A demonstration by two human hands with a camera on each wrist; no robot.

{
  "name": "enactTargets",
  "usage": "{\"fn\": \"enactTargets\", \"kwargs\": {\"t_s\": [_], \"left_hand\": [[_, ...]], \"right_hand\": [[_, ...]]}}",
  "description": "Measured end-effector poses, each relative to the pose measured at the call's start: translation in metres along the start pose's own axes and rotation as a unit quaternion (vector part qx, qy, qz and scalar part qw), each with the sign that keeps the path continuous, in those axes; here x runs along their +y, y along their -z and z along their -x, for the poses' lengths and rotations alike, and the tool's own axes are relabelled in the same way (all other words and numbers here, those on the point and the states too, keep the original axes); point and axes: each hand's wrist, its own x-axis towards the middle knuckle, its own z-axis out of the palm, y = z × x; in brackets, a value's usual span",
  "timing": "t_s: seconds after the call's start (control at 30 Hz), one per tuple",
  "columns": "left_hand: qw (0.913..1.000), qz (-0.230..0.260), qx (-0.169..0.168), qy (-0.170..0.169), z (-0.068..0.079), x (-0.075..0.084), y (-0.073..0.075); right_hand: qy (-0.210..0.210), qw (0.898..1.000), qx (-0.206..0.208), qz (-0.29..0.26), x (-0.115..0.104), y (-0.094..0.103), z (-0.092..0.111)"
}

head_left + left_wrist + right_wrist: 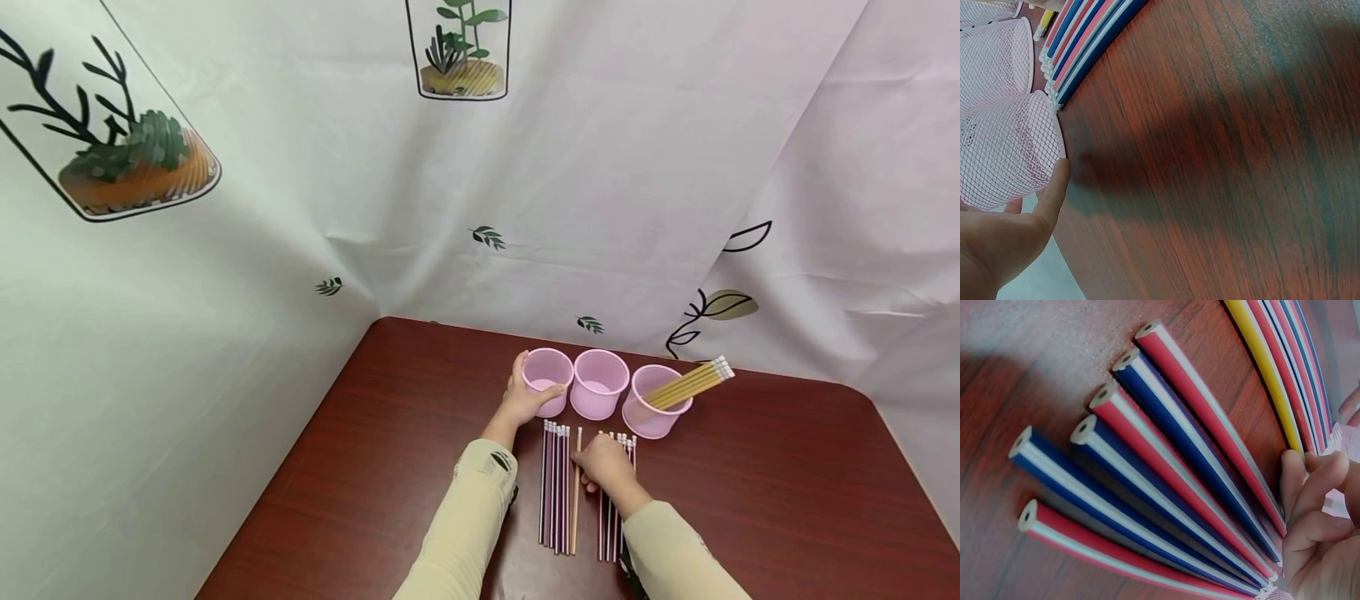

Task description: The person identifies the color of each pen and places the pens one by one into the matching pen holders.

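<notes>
Head view, right hand [609, 465] pinching yellow pencil [575, 512]

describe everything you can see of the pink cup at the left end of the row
The pink cup is round and open-topped, with mesh walls that look like coated metal wire and a smooth rim. It stands upright on the reddish-brown table, with nothing visible inside. The person's left hand grips its side, thumb at the near rim. The middle cup stands close beside it; I can't tell whether they touch. Striped pencils lie just in front.
</notes>
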Motion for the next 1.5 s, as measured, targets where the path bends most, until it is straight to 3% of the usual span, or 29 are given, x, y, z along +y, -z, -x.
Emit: {"fn": "enactTargets", "kwargs": {"t_s": [0.73,1.07,1.5], "left_hand": [[1.0000,0.002,-0.005,-0.004,-0.001,-0.002,0.000],[1.0000,0.002,-0.006,-0.004,-0.001,-0.002,0.001],[1.0000,-0.005,-0.005,-0.005,-0.003,-0.005,-0.001]], "right_hand": [[-0.017,0.999,0.044,0.018,-0.002,-0.001,0.002],[0.001,0.998,0.062,0.023,-0.006,0.010,0.002],[0.025,0.996,0.081,-0.016,-0.018,0.025,0.004]]}}
